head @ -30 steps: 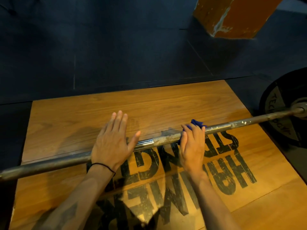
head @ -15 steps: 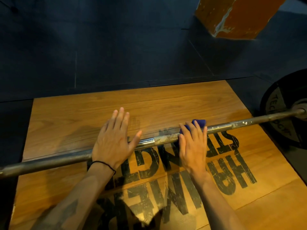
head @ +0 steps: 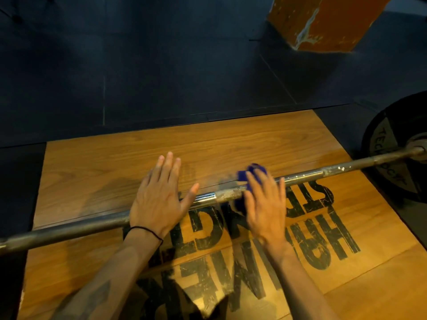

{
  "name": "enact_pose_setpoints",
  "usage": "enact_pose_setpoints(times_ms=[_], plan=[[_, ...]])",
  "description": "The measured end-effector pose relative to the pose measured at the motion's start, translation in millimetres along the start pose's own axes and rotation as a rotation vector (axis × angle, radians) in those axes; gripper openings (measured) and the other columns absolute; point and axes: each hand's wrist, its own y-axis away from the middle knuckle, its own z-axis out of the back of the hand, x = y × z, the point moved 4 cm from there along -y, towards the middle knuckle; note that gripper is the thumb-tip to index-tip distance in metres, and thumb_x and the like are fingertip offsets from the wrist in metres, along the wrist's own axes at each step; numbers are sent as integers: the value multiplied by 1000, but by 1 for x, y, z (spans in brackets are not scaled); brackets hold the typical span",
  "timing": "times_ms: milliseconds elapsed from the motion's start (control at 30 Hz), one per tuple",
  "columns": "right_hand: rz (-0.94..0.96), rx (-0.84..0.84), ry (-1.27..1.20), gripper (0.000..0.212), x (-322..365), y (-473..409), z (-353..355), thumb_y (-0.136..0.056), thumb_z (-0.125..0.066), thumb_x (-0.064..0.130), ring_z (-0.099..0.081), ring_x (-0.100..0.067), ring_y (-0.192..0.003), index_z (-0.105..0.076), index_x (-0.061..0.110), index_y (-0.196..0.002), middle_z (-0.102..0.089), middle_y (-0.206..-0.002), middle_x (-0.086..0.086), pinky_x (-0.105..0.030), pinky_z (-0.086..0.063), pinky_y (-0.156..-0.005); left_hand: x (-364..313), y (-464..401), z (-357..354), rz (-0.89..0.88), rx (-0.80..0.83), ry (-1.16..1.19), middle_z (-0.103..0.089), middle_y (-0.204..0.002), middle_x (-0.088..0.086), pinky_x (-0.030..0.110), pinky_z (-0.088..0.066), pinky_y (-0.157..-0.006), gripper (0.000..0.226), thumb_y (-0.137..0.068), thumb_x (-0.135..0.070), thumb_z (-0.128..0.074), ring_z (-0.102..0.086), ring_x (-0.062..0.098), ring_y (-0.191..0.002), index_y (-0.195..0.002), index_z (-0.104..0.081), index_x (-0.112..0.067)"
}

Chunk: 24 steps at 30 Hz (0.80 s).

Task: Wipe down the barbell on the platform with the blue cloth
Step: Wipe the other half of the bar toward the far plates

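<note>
Compared with half a second ago, the blue cloth (head: 250, 175) has been carried slightly left along the barbell (head: 300, 175), and more of it is now seen bunched beyond and below the bar; the right hand (head: 265, 204) is blurred by motion. The left hand (head: 159, 197) has stayed where it was, laid flat on the bar left of centre, fingers straight and together, thumb spread along the steel. The right hand is pressed onto the cloth with fingers extended, the cloth being draped over the shaft near its middle. The barbell lies across the wooden platform (head: 92, 172), running from lower left to upper right.

The left end of the bar is cut off by the picture's edge. Only part of the black weight plate (head: 392, 172) at the far right is seen. An orange wooden box (head: 328, 21) on the dark floor (head: 138, 65) is cut off at the top. How much cloth lies under the palm cannot be told.
</note>
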Motion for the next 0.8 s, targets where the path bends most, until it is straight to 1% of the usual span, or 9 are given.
enact_pose_setpoints(times_ms=[133, 167, 233, 300, 367, 500, 633, 733, 800], plan=[[-293, -78, -161, 64, 28, 2, -5, -109, -23, 51, -25, -30, -154, -52, 8, -147, -48, -154, -11, -53, -14, -127, 0, 0, -1, 3, 13, -31, -9, -166, 9, 42, -15, -121, 81, -97, -69, -2, -7, 22, -154, -157, -15, -16], [-271, -65, -197, 64, 48, 4, -8, -109, -24, 51, -22, -29, -155, -51, 8, -148, -47, -154, -10, -54, -16, -127, 0, 1, -1, 7, 10, -26, -9, -166, 8, 42, -15, -121, 81, -97, -68, -2, -7, 22, -154, -157, -16, -16], [1, 34, -196, 61, 81, 15, -13, -109, -27, 50, -22, -28, -156, -46, 10, -152, -44, -158, -8, -52, -14, -127, -1, 0, 0, 9, 5, -24, -11, -166, 9, 42, -17, -121, 81, -97, -68, -4, -8, 22, -153, -157, -19, -15], [302, 149, -92, 60, 72, 12, -9, -109, -29, 48, -28, -29, -154, -41, 13, -156, -40, -161, -8, -49, -11, -129, -1, -1, 1, 7, -1, -31, -12, -166, 9, 43, -20, -121, 79, -98, -67, -7, -10, 22, -153, -157, -20, -16], [387, 171, 40, 58, 38, -1, -4, -109, -28, 45, -38, -29, -149, -40, 15, -157, -46, -158, -12, -49, -10, -129, 0, -1, 0, -6, 0, -28, -9, -166, 7, 43, -18, -122, 76, -99, -66, -8, -7, 21, -153, -157, -15, -18], [-2, 51, 2, 60, -15, -10, 7, -110, -23, 46, -38, -31, -148, -49, 10, -150, -53, -150, -13, -51, -14, -128, 2, -1, -2, -10, -3, -42, -8, -166, 9, 47, -18, -123, 74, -99, -66, -6, -7, 24, -153, -156, -10, -19], [-318, -76, -182, 66, 40, -2, -8, -109, -19, 51, -21, -26, -156, -55, 8, -143, -51, -152, -11, -44, -4, -129, 2, -1, -3, 2, -4, -56, -12, -165, 10, 48, -20, -122, 74, -100, -66, -9, -11, 25, -153, -157, -12, -18], [-38, 3, -235, 62, 98, 9, -18, -110, -23, 49, -30, -29, -153, -58, 9, -142, -54, -150, -9, -45, -8, -129, 2, -1, -3, 6, -13, -69, -12, -165, 9, 45, -19, -122, 75, -100, -66, -10, -12, 24, -153, -157, -13, -18], [189, 69, -166, 58, 91, 7, -16, -111, -25, 45, -42, -31, -147, -58, 11, -143, -57, -147, -10, -49, -14, -128, 1, 0, -1, 12, -21, -69, -14, -165, 9, 44, -21, -121, 75, -100, -65, -14, -14, 24, -153, -157, -16, -17]])
